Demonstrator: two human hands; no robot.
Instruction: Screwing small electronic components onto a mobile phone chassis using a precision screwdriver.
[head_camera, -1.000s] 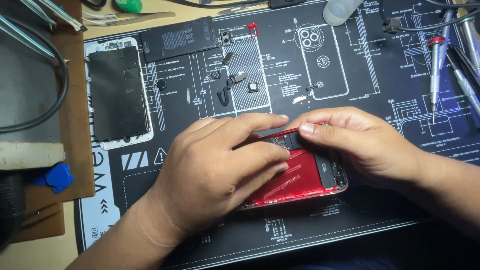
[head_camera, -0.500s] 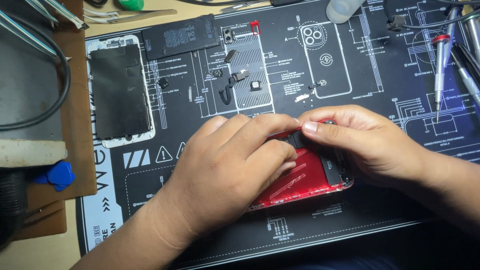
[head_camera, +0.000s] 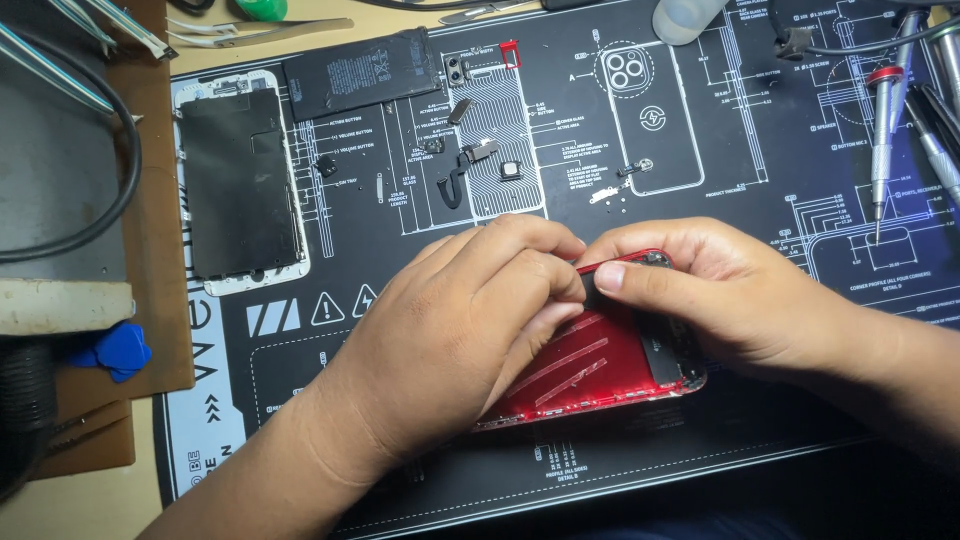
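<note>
Both hands clamp the red phone housing (head_camera: 600, 370), flat on the black repair mat (head_camera: 760, 200): left hand (head_camera: 450, 340) pins its middle, right hand (head_camera: 730, 300) pinches the top edge. Detached screen (head_camera: 240, 185) lies well apart at left.

Both hands hide most of red phone housing (head_camera: 600, 370); fingertip contact unseen.

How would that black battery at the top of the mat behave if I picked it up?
The black battery looks like a thin flat slab, so it probably stays fairly stiff and won't roll. Lying flush on the mat, it may be awkward to lift by its edge. Likely puncture-prone.
</note>
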